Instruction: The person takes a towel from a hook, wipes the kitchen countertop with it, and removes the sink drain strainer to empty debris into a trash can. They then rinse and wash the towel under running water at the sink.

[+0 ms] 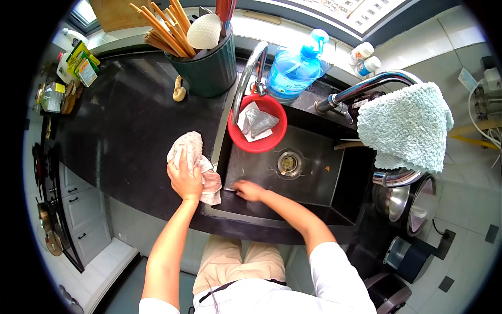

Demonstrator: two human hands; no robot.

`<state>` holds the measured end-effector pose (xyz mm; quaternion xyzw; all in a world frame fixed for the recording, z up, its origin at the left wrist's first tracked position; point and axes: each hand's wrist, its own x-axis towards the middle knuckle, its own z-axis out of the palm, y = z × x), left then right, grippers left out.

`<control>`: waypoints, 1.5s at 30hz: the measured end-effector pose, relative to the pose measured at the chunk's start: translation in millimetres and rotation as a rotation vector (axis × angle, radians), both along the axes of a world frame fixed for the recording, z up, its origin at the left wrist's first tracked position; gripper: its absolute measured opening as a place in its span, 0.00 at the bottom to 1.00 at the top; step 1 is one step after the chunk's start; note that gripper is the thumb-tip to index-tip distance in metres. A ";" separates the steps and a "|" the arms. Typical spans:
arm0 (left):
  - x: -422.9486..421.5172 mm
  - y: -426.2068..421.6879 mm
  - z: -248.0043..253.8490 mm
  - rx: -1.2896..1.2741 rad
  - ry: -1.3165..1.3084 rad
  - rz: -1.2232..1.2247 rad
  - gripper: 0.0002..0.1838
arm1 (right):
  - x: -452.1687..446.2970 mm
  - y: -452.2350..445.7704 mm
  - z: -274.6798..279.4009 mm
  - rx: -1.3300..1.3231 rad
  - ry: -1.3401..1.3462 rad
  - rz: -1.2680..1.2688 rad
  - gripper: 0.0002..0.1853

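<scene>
A pale pink cloth (190, 145) lies bunched on the black counter left of the sink (314, 180). My left hand (184, 175) presses on it from above, fingers closed over its folds. Inside the sink's near left corner is my right hand (250, 190), low against the left wall. Its fingers are drawn together and slightly blurred. A small pale edge shows at the fingertips, too small to name. Beyond my right hand, a red basin (236, 137) stands in the sink's far left corner, with a silvery-grey scrubbing pad (260, 122) and something white inside.
A curved tap (242, 86) reaches over the basin. A dark green bin (209, 70) with wooden sticks and a blue water jug (293, 73) stand behind. A light blue towel (405, 125) hangs over a pipe at right. The drain (289, 164) holds some scraps.
</scene>
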<state>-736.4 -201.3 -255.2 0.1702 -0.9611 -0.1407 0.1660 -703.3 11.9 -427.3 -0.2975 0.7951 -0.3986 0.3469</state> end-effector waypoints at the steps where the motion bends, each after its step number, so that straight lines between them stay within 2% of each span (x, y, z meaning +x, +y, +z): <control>1: 0.1 0.2 0.7 0.012 -0.003 -0.005 0.35 | 3.7 -19.0 -5.9 -0.040 -0.045 -0.033 0.17; 5: 0.2 0.0 -2.3 0.001 -0.007 -0.007 0.35 | 11.8 -55.6 -54.0 -0.002 -0.155 -0.164 0.22; 6: -0.2 0.1 -1.8 0.014 -0.008 -0.010 0.35 | 10.2 -46.8 -64.1 -0.002 -0.053 -0.161 0.22; 7: -0.2 -0.6 -0.9 0.028 -0.011 -0.014 0.35 | 9.5 -32.7 -62.0 0.032 -0.099 -0.366 0.21; 8: -0.4 -0.7 -0.3 0.024 -0.018 -0.011 0.36 | 6.0 -14.4 -60.0 0.019 -0.032 -0.536 0.19; 9: -0.5 0.0 0.1 0.023 -0.024 -0.007 0.36 | 2.2 16.5 -73.6 0.076 0.248 -0.494 0.18; 11: -1.1 0.3 -0.4 0.021 -0.027 -0.006 0.35 | -9.5 73.7 -70.2 0.126 0.019 -0.819 0.17; 12: -0.2 -0.7 -1.6 0.020 -0.026 -0.010 0.35 | -15.3 91.2 -49.7 0.138 0.011 -0.970 0.17; 13: 0.3 -1.6 -2.2 0.017 -0.024 -0.013 0.35 | -17.8 102.9 -42.3 0.299 0.263 -1.000 0.18; 14: 0.1 -1.8 -2.2 0.018 -0.017 -0.016 0.35 | -19.8 103.5 -37.6 0.475 0.324 -1.133 0.20; 16: 0.4 -1.2 -1.7 0.017 -0.004 -0.024 0.35 | -25.1 79.5 -6.8 0.427 0.261 -1.130 0.20; 17: -0.3 -0.3 -1.4 0.017 -0.004 -0.023 0.35 | -26.0 57.5 8.9 0.324 0.098 -0.959 0.18; 18: -1.0 0.0 -1.1 0.015 -0.003 -0.021 0.35 | -18.8 38.0 -5.6 0.043 -0.009 -0.817 0.15; 19: -0.3 0.0 -0.9 0.011 -0.005 -0.019 0.35 | -11.5 16.2 -18.5 -0.328 -0.384 -0.637 0.13; 20: -0.1 0.1 -0.9 0.009 -0.002 -0.017 0.35 | -7.3 -0.4 -18.5 -0.287 -0.403 -0.382 0.12; 21: 0.3 -0.1 -0.8 0.006 -0.001 -0.020 0.35 | 3.1 -9.9 -35.0 -0.076 -0.417 -0.291 0.12; 22: -0.4 -0.7 -0.6 0.004 0.000 -0.027 0.35 | 10.9 -5.2 -44.7 0.119 -0.309 -0.163 0.12; 24: -0.7 -0.9 -1.4 0.009 -0.004 -0.031 0.35 | 15.7 35.8 -56.6 0.158 -0.366 -0.261 0.13; 26: -1.3 -1.4 -2.0 0.013 -0.001 -0.034 0.35 | 10.9 88.2 -62.2 0.070 -0.323 -0.500 0.13; 28: -0.6 0.5 0.1 0.017 0.004 -0.041 0.35 | -6.5 123.9 -29.6 0.183 -0.041 -0.705 0.14; 30: -0.3 0.4 -0.9 -0.002 -0.004 -0.033 0.35 | -18.8 140.7 -1.5 0.262 0.318 -0.776 0.14; 31: -0.4 0.1 -1.4 -0.012 -0.007 -0.029 0.35 | -23.2 140.6 14.3 0.282 0.226 -0.723 0.14; 32: -1.1 -0.4 -2.1 -0.006 -0.005 -0.028 0.35 | -18.3 144.6 -0.8 0.188 0.259 -0.543 0.14; 34: 0.0 -0.6 -3.7 0.007 -0.006 -0.024 0.34 | -4.8 136.0 6.7 0.096 -0.321 -0.310 0.15; 37: -0.5 0.8 -2.3 -0.008 0.000 -0.024 0.34 | 3.9 151.7 -10.4 0.338 -0.130 -0.174 0.16; 38: -1.9 0.0 -2.0 -0.008 0.002 -0.026 0.34 | -1.2 154.8 -18.6 0.380 0.009 -0.331 0.16; 40: -0.2 0.9 -1.6 -0.003 -0.001 -0.026 0.34 | -22.8 143.4 5.5 0.498 0.328 -0.658 0.17; 43: -0.2 0.1 -2.8 -0.002 0.002 -0.031 0.34 | -48.8 132.7 11.3 0.363 0.415 -0.718 0.20; 45: -0.4 1.3 -1.5 0.004 -0.004 -0.025 0.34 | -63.8 122.3 1.2 0.406 0.446 -0.698 0.22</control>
